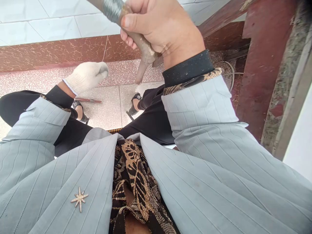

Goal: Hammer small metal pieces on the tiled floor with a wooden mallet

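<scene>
My bare right hand [162,27] is closed around a wooden stick [144,48], held up near the top of the view. The stick's lower end forks into stubby branches, and its upper part runs out of the frame. Just above my fingers, shiny thin wire [112,9] is wound tightly round the stick. Lower on the left, my left hand [85,76] wears a white knit glove, its fingers pinched together. A fine strand [105,48], seemingly wire, rises from the gloved fingertips; its upper end is hard to follow.
A white tiled wall [53,27] with a brown marbled band [60,52] stands ahead. At right are a reddish wooden post [263,65] and a loop of pale cable [232,73]. A thin reddish rod [89,100] lies on the floor near my left foot.
</scene>
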A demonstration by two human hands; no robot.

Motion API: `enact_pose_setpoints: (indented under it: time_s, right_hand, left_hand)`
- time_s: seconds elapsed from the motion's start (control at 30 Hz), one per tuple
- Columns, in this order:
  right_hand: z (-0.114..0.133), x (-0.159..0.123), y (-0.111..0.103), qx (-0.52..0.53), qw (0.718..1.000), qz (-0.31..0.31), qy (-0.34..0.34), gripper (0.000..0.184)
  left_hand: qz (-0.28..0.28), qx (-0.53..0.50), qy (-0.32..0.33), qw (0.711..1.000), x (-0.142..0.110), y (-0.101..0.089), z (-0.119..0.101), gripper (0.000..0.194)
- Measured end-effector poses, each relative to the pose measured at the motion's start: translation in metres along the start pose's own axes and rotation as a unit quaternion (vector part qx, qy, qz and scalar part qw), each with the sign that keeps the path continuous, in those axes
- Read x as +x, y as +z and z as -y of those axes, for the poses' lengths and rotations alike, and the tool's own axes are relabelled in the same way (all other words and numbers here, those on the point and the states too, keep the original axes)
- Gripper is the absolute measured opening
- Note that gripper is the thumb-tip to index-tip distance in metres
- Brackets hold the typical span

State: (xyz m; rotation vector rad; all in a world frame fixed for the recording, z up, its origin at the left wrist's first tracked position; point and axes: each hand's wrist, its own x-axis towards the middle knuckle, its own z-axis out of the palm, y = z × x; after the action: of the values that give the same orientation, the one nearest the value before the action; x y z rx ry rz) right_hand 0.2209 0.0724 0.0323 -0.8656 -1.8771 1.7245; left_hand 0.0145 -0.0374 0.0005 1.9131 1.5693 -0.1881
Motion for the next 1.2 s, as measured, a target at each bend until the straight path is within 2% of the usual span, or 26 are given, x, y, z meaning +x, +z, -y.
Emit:
enact_pose_setpoints:
  time_s: [0.07, 0.13, 0.2, 0.27, 0.33, 0.43, 0.53, 0.6, 0.67, 0.73, 0.77, 0.8, 0.83, 0.87, 0.9, 0.93, 0.97, 1.03, 1.13, 1.2]
  right_hand:
    - [-0.004, 0.004, 0.003, -0.034, 0.995, -0.076, 0.049, 0.034]
    - [-0.010, 0.009, 0.004, -0.143, 0.981, -0.087, 0.097, 0.025]
    - [-0.015, 0.012, 0.005, -0.309, 0.940, -0.073, 0.123, 0.016]
    - [-0.018, 0.013, 0.007, -0.450, 0.881, -0.042, 0.141, 0.016]
    - [-0.017, 0.013, 0.010, -0.528, 0.835, 0.010, 0.156, 0.019]
    - [-0.019, 0.013, 0.020, -0.571, 0.799, 0.095, 0.162, 0.020]
    - [-0.028, 0.014, 0.029, -0.576, 0.779, 0.159, 0.189, 0.032]
    - [-0.033, 0.015, 0.031, -0.548, 0.774, 0.246, 0.201, 0.025]
    - [-0.033, 0.014, 0.028, -0.496, 0.772, 0.343, 0.201, 0.009]
    - [-0.026, 0.010, 0.022, -0.430, 0.783, 0.413, 0.177, 0.013]
    - [-0.020, 0.007, 0.017, -0.391, 0.800, 0.427, 0.155, 0.016]
    - [-0.015, 0.004, 0.013, -0.336, 0.830, 0.429, 0.119, 0.015]
    - [-0.009, 0.002, 0.008, -0.270, 0.875, 0.393, 0.079, 0.011]
    - [-0.006, -0.001, 0.004, -0.197, 0.925, 0.321, 0.055, 0.010]
    - [-0.003, -0.002, 0.001, -0.135, 0.961, 0.239, 0.034, 0.013]
    - [-0.003, -0.003, -0.001, -0.092, 0.984, 0.152, 0.026, 0.017]
    - [-0.004, -0.003, -0.002, -0.068, 0.994, 0.079, 0.026, 0.018]
    - [-0.009, -0.002, -0.001, -0.066, 0.997, -0.007, 0.039, 0.017]
    - [-0.017, 0.002, 0.004, -0.111, 0.990, -0.030, 0.084, 0.014]
    - [-0.019, 0.005, 0.010, -0.224, 0.967, -0.022, 0.120, 0.016]
  left_hand:
    - [-0.023, 0.024, -0.010, 0.999, 0.003, 0.004, 0.000, 0.054]
    - [-0.026, 0.026, -0.006, 0.999, 0.006, 0.008, 0.001, 0.051]
    - [-0.028, 0.015, 0.008, 0.999, 0.008, 0.011, 0.003, 0.047]
    - [-0.032, 0.010, 0.017, 0.999, 0.008, 0.013, 0.005, 0.046]
    - [-0.027, 0.019, 0.023, 0.999, 0.008, 0.015, 0.006, 0.046]
    - [-0.023, 0.047, 0.024, 0.998, 0.008, 0.015, 0.006, 0.047]
    - [-0.040, 0.073, 0.010, 0.996, 0.004, 0.009, 0.005, 0.049]
    - [-0.046, 0.061, 0.002, 0.997, -0.001, 0.004, 0.004, 0.049]
    - [-0.034, 0.028, 0.003, 0.999, -0.009, 0.000, 0.001, 0.048]
    - [-0.010, -0.001, 0.012, 1.000, -0.016, -0.002, -0.004, 0.048]
    - [0.000, -0.008, 0.017, 1.000, -0.019, -0.001, -0.007, 0.048]
    - [0.006, -0.011, 0.021, 1.000, -0.020, 0.000, -0.010, 0.049]
    - [0.009, -0.010, 0.023, 1.000, -0.021, 0.001, -0.012, 0.049]
    - [0.009, -0.008, 0.025, 1.000, -0.020, 0.002, -0.013, 0.049]
    - [0.007, -0.006, 0.027, 1.000, -0.018, 0.003, -0.014, 0.050]
    - [0.004, -0.003, 0.029, 1.000, -0.015, 0.004, -0.014, 0.050]
    - [0.000, -0.001, 0.030, 1.000, -0.012, 0.004, -0.012, 0.050]
    - [-0.007, 0.004, 0.034, 0.999, -0.004, 0.006, -0.008, 0.051]
    - [-0.010, 0.017, 0.032, 0.999, 0.007, 0.011, 0.000, 0.051]
    - [-0.008, 0.037, 0.023, 0.999, 0.011, 0.015, 0.002, 0.050]
